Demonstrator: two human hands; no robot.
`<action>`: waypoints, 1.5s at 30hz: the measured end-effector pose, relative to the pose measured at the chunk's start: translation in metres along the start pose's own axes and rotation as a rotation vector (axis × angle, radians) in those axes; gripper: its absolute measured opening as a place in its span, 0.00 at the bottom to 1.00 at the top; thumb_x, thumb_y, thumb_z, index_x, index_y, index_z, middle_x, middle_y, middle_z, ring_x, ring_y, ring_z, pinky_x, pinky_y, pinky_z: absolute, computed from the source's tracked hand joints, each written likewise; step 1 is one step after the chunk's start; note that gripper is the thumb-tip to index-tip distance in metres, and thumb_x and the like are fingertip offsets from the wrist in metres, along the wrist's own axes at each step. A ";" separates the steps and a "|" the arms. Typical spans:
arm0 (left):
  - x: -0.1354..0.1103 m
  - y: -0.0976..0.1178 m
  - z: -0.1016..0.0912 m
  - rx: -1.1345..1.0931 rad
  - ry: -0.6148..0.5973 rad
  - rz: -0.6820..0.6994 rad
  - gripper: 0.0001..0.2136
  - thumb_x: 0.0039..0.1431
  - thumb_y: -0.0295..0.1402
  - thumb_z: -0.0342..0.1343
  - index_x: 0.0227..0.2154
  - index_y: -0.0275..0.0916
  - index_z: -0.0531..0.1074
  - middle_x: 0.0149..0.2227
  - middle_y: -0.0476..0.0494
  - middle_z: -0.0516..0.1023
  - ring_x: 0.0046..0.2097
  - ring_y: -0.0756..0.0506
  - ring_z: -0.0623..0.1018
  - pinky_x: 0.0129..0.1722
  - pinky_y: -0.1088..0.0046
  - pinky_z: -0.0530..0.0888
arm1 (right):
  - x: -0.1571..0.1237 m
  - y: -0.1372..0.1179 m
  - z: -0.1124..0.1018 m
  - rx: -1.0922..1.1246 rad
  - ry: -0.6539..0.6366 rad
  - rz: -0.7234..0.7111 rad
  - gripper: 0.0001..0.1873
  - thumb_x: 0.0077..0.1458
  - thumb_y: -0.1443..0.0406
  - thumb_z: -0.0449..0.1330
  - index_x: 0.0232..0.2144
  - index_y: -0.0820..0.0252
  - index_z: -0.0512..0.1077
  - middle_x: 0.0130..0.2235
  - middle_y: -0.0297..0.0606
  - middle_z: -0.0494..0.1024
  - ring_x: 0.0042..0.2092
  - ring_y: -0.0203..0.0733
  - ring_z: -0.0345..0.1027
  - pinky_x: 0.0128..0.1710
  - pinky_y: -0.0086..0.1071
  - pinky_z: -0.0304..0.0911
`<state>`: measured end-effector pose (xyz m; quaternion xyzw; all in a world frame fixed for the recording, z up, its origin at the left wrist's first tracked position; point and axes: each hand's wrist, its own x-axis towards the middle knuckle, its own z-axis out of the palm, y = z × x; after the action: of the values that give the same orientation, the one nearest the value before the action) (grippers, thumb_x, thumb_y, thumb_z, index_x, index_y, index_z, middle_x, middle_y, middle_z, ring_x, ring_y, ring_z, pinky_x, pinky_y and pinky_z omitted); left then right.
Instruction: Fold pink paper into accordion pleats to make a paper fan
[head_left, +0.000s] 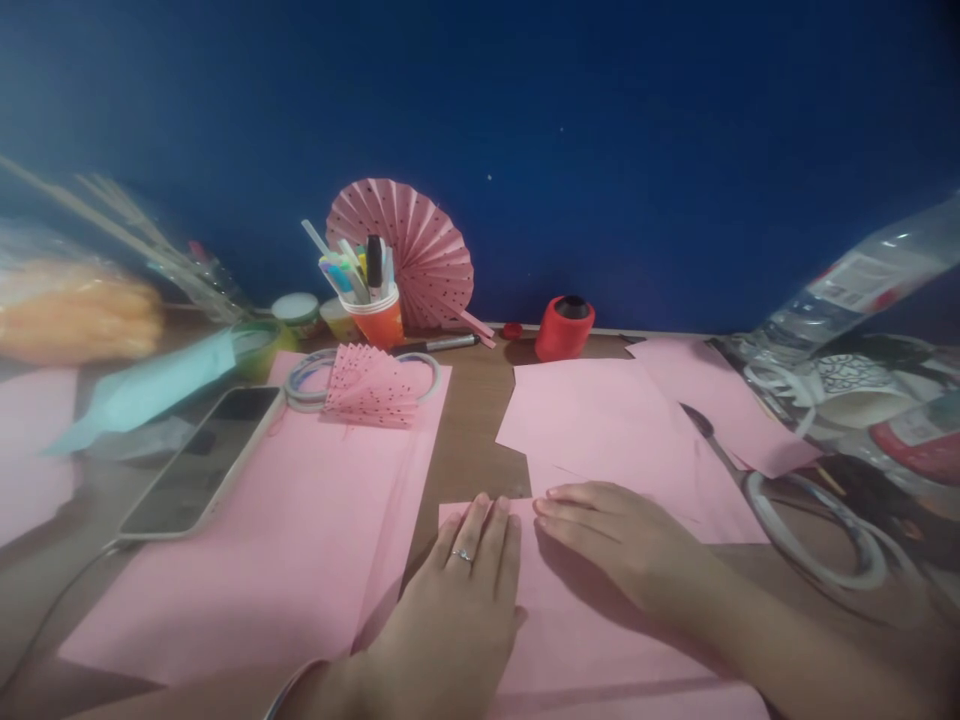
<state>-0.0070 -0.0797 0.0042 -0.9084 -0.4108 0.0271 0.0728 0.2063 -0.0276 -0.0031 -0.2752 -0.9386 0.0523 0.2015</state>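
A pink sheet of paper lies in front of me on the brown table. My left hand, with a ring on one finger, rests flat on its upper left part, fingers stretched toward the far edge. Beside it, my right hand lies on the far edge of the same sheet, its fingers extended and pointing left. Neither hand grasps anything. Further pink sheets lie left and right. On the left one sit a small dotted pleated paper piece and rolls of tape.
A phone with a cable lies at left. Along the blue wall stand a cup of pens, a round pleated pink fan and a red container. At right are a brush, a tape roll and a plastic bottle.
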 end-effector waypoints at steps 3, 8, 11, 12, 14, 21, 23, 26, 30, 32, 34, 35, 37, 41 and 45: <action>0.002 -0.002 -0.004 -0.041 -0.039 0.012 0.24 0.60 0.37 0.37 0.55 0.26 0.55 0.57 0.30 0.58 0.58 0.34 0.57 0.53 0.57 0.60 | 0.003 -0.002 -0.001 -0.011 -0.043 -0.007 0.20 0.56 0.71 0.48 0.52 0.61 0.62 0.49 0.39 0.71 0.51 0.41 0.60 0.50 0.38 0.59; 0.003 -0.003 -0.006 -0.044 -0.063 0.003 0.24 0.60 0.36 0.37 0.56 0.26 0.55 0.57 0.29 0.57 0.58 0.32 0.57 0.52 0.55 0.61 | 0.000 0.001 0.000 -0.066 -0.110 0.081 0.21 0.57 0.70 0.46 0.52 0.55 0.61 0.49 0.38 0.71 0.51 0.43 0.59 0.49 0.43 0.54; 0.001 -0.001 -0.003 -0.018 -0.067 -0.049 0.25 0.59 0.38 0.39 0.55 0.26 0.56 0.56 0.27 0.58 0.57 0.31 0.58 0.52 0.54 0.61 | -0.011 0.010 0.001 -0.098 -0.114 0.156 0.19 0.58 0.69 0.46 0.50 0.51 0.64 0.46 0.36 0.73 0.49 0.42 0.61 0.50 0.44 0.50; 0.000 -0.001 -0.002 -0.006 -0.071 -0.078 0.26 0.58 0.39 0.40 0.54 0.25 0.57 0.56 0.27 0.59 0.56 0.31 0.60 0.52 0.54 0.62 | -0.015 0.014 0.001 -0.114 -0.102 0.169 0.18 0.58 0.69 0.46 0.49 0.51 0.64 0.45 0.35 0.73 0.49 0.42 0.61 0.51 0.44 0.49; -0.002 0.001 0.001 0.030 -0.082 -0.152 0.27 0.56 0.40 0.44 0.53 0.23 0.59 0.55 0.24 0.59 0.55 0.30 0.61 0.50 0.55 0.64 | -0.025 0.019 -0.003 -0.152 -0.071 0.175 0.18 0.58 0.69 0.46 0.49 0.51 0.65 0.44 0.35 0.75 0.49 0.42 0.62 0.52 0.43 0.47; -0.003 0.003 0.000 0.123 -0.177 -0.322 0.32 0.49 0.44 0.52 0.50 0.18 0.62 0.52 0.16 0.61 0.53 0.27 0.63 0.47 0.55 0.66 | -0.048 0.021 -0.021 -0.337 0.029 0.232 0.14 0.58 0.65 0.50 0.45 0.53 0.69 0.43 0.37 0.75 0.48 0.40 0.65 0.53 0.43 0.49; -0.001 0.004 -0.003 0.126 -0.184 -0.329 0.32 0.49 0.44 0.52 0.50 0.19 0.62 0.52 0.16 0.61 0.53 0.26 0.63 0.47 0.54 0.65 | -0.050 0.019 -0.020 -0.384 0.073 0.238 0.13 0.56 0.64 0.52 0.43 0.55 0.70 0.42 0.39 0.76 0.47 0.41 0.66 0.54 0.43 0.48; -0.001 0.005 -0.009 0.117 -0.179 -0.332 0.32 0.50 0.43 0.53 0.54 0.26 0.59 0.51 0.18 0.63 0.52 0.26 0.65 0.45 0.54 0.66 | -0.051 0.016 -0.017 -0.441 0.144 0.226 0.12 0.54 0.63 0.55 0.40 0.60 0.71 0.39 0.41 0.77 0.44 0.42 0.67 0.55 0.44 0.47; -0.002 -0.001 -0.016 0.078 -0.122 -0.290 0.29 0.51 0.44 0.51 0.53 0.31 0.60 0.49 0.22 0.66 0.51 0.29 0.66 0.44 0.55 0.65 | -0.050 0.011 -0.017 -0.465 0.153 0.227 0.11 0.54 0.64 0.55 0.39 0.61 0.71 0.39 0.40 0.76 0.46 0.44 0.65 0.53 0.44 0.49; 0.000 -0.006 -0.018 0.038 -0.066 -0.206 0.25 0.53 0.44 0.49 0.49 0.29 0.64 0.46 0.26 0.69 0.49 0.32 0.67 0.44 0.57 0.65 | -0.048 0.009 -0.020 -0.452 0.109 0.244 0.10 0.54 0.64 0.54 0.38 0.61 0.71 0.40 0.41 0.75 0.48 0.46 0.62 0.51 0.44 0.51; 0.005 -0.013 -0.020 -0.018 -0.028 -0.116 0.18 0.55 0.40 0.48 0.42 0.31 0.68 0.39 0.33 0.71 0.43 0.37 0.70 0.41 0.60 0.66 | -0.044 0.008 -0.022 -0.419 0.065 0.261 0.09 0.54 0.66 0.53 0.36 0.62 0.71 0.38 0.42 0.75 0.46 0.46 0.62 0.47 0.42 0.54; 0.009 -0.016 -0.021 -0.042 -0.015 -0.095 0.14 0.57 0.37 0.46 0.38 0.32 0.69 0.37 0.36 0.70 0.41 0.39 0.70 0.39 0.62 0.67 | -0.041 0.008 -0.023 -0.388 0.047 0.268 0.08 0.54 0.67 0.53 0.35 0.63 0.71 0.37 0.42 0.74 0.45 0.45 0.62 0.46 0.40 0.56; 0.017 -0.022 -0.023 -0.093 0.010 -0.083 0.11 0.57 0.34 0.46 0.34 0.33 0.69 0.35 0.38 0.69 0.39 0.41 0.69 0.39 0.64 0.66 | -0.032 0.008 -0.024 -0.295 0.014 0.274 0.08 0.53 0.68 0.53 0.37 0.63 0.70 0.37 0.42 0.73 0.42 0.43 0.63 0.43 0.37 0.58; 0.031 -0.030 -0.027 -0.326 0.054 -0.125 0.10 0.51 0.32 0.52 0.37 0.36 0.66 0.36 0.43 0.69 0.38 0.44 0.69 0.38 0.68 0.65 | -0.005 0.000 -0.021 -0.121 -0.020 0.269 0.12 0.50 0.70 0.54 0.39 0.61 0.69 0.37 0.40 0.73 0.39 0.41 0.64 0.39 0.34 0.59; 0.040 -0.034 -0.031 -0.558 0.001 -0.138 0.05 0.47 0.29 0.53 0.30 0.37 0.67 0.33 0.47 0.70 0.34 0.48 0.70 0.32 0.74 0.64 | 0.021 -0.007 -0.020 -0.023 -0.062 0.298 0.08 0.48 0.70 0.53 0.28 0.59 0.72 0.31 0.37 0.74 0.34 0.40 0.65 0.34 0.30 0.58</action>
<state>-0.0027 -0.0304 0.0402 -0.8633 -0.4631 -0.0924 -0.1781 0.1950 -0.0225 0.0236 -0.4119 -0.8937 0.0795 0.1591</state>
